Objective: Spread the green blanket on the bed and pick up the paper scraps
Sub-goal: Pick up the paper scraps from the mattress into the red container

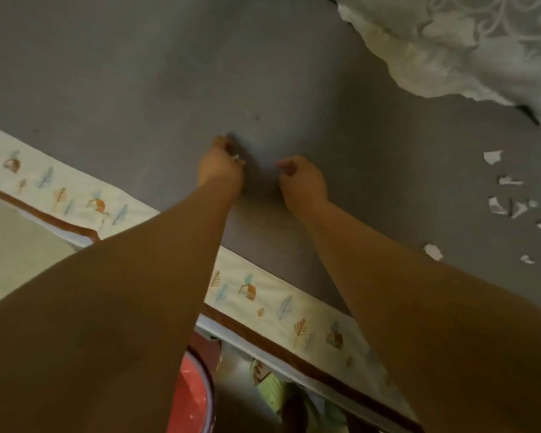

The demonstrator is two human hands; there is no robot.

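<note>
- Your left hand (221, 165) curls over its own fingertips; only a white sliver shows there.
- Beside the bed's patterned border (263, 292), the red basin (189, 398) runs off the bottom edge.

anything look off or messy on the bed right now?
Yes. Torn white paper scraps lie scattered on the grey blanket at the right edge, not yet collected. The left hand pinches one small scrap. The white patterned cover is bunched up at top right.
</note>
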